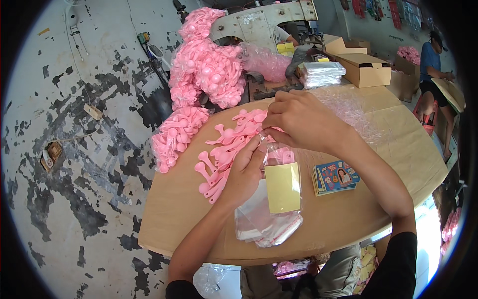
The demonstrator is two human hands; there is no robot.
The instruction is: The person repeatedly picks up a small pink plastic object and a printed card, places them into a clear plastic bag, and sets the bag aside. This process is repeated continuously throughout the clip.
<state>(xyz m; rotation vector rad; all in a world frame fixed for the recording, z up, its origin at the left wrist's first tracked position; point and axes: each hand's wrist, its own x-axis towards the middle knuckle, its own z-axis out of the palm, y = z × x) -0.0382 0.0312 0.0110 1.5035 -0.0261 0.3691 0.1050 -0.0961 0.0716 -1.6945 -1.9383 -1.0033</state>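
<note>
Over the middle of the table, my left hand (247, 169) pinches the top of a clear plastic bag (282, 187). My right hand (303, 119) is closed at the bag's upper edge, fingers bent and thumb near the left fingertips. Inside the bag are a yellow card (283, 188) and pink plastic pieces (281, 155). Below it lie flat empty clear bags (249, 219). Left of my hands spreads a loose heap of pink spoon-shaped pieces (231, 142). A stack of printed blue cards (336, 177) lies to the right, under my right forearm.
Stuffed bags of pink pieces (209, 70) pile at the table's far left, beside a metal machine (266, 22). Farther right are a stack of clear bags (322, 74), cardboard boxes (366, 70) and clear plastic shreds (351, 112). Another person (433, 65) stands at the far right.
</note>
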